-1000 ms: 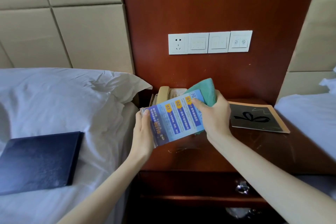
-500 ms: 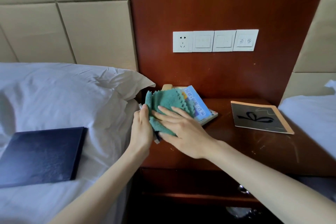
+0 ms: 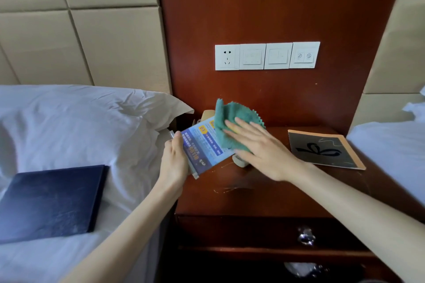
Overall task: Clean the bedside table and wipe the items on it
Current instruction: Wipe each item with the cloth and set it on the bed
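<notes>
My left hand (image 3: 174, 158) grips the lower left edge of a blue printed card (image 3: 202, 147), held tilted over the left part of the dark wooden bedside table (image 3: 264, 197). My right hand (image 3: 257, 145) lies flat on a green cloth (image 3: 230, 126) and presses it against the card's upper right half. A beige telephone (image 3: 208, 115) sits behind and under the card, mostly hidden. A black booklet with an orange border (image 3: 324, 148) lies flat on the table's right side.
A white pillow (image 3: 80, 126) and bed lie to the left, with a dark blue folder (image 3: 50, 202) on the sheet. Another white bed (image 3: 391, 156) is at the right. Wall sockets and switches (image 3: 266, 55) are above the table. A drawer with a glass knob (image 3: 305, 235) is below.
The cloth under my right hand has slid from the card's lower left end to its upper right half, uncovering the printed face. My left hand still holds the card.
</notes>
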